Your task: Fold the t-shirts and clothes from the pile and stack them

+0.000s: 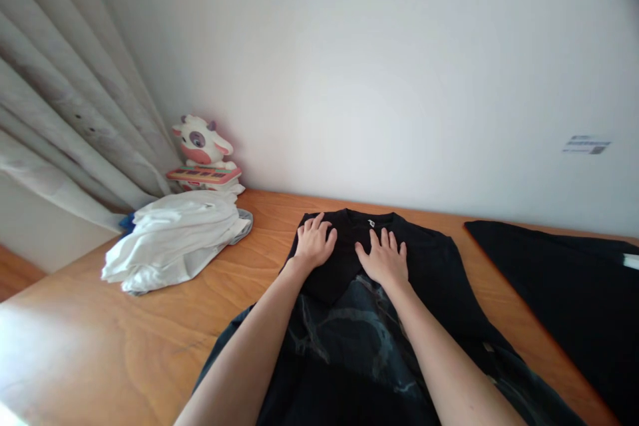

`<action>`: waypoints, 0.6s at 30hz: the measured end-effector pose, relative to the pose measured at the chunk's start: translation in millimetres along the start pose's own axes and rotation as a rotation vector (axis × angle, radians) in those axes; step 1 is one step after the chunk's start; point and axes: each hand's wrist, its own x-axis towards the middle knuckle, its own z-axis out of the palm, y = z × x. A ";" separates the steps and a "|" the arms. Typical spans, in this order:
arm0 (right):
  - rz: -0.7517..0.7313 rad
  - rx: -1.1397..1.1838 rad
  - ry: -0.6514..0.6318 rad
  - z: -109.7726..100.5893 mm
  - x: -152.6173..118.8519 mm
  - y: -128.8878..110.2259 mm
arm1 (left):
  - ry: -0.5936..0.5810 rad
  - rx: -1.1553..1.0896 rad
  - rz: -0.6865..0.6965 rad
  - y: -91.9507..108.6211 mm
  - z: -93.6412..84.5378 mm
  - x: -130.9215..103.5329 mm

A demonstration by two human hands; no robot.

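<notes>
A black shirt [434, 259] with a grey-blue marbled pattern lower down lies on the wooden surface, its neckline toward the wall. My left hand [314, 241] rests palm down on the shirt's upper left part, fingers spread. Just below the neckline and its small white label, my right hand [384, 258] also lies palm down with its fingers apart. Neither hand grips the cloth. My forearms cover parts of the shirt's lower portion.
White clothes [180, 233] lie in a pile at the left, before a cow-shaped toy keyboard [204, 156]. Dark folded fabric [559, 286] lies at the right. A curtain [64, 80] hangs at the left, and a wall [374, 80] stands behind the wooden surface [150, 339].
</notes>
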 end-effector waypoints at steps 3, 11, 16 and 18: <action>-0.008 -0.019 0.007 2.3 -0.2 0.7 | -0.154 0.039 0.002 17.5 -3.4 -23.6; -0.051 0.251 0.094 4.6 5.8 11.2 | -0.214 0.071 -0.070 31.6 2.4 -68.6; -0.161 0.443 0.147 -17.9 -7.6 38.1 | -0.173 0.071 -0.084 30.9 2.4 -68.2; -0.251 0.408 0.156 -27.9 -27.5 58.0 | -0.160 0.070 -0.082 31.0 1.9 -67.2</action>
